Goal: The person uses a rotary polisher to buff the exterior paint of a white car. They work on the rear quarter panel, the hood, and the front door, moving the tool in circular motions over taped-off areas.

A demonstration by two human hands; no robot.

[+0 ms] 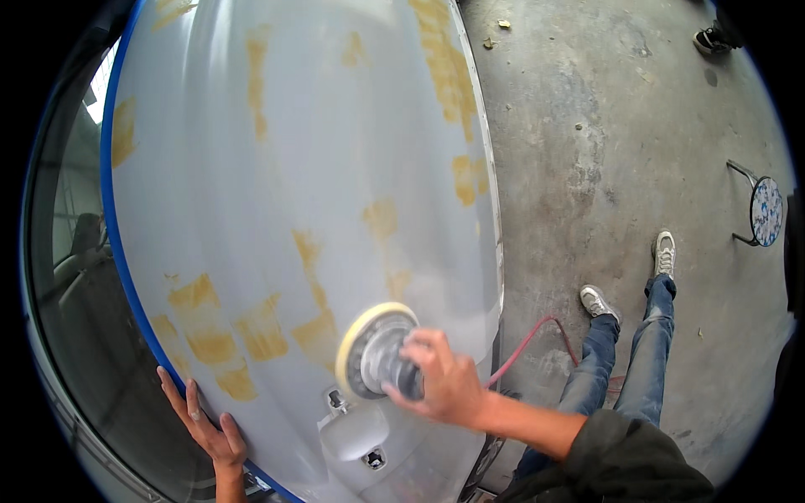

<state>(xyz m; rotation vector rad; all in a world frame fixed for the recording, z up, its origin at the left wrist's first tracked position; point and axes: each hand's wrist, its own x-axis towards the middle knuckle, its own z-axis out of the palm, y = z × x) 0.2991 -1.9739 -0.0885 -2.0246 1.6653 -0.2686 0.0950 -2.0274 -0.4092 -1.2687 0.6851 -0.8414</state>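
Note:
My right hand (pixel 443 377) grips a round sander (pixel 387 356) with a yellow-edged pad, somewhat blurred. The pad lies against a grey car body panel (pixel 352 134), just above a handle recess (pixel 354 434) with two small holes. Yellowish-brown filler patches (pixel 201 314) are spread over the panel, several of them left of the sander. At the panel's left edge, my left hand (pixel 210 427) rests with fingers apart on the strip of blue masking tape (pixel 126 260). It holds nothing.
A reddish hose (pixel 528 339) runs from behind my right forearm onto the concrete floor (pixel 579 151). Legs in jeans (pixel 646 360) with pale sneakers stand right of the panel. Farther right is a round patterned stool (pixel 766 211); another person's dark shoe (pixel 713 39) shows beyond. Car glass (pixel 75 335) borders the left.

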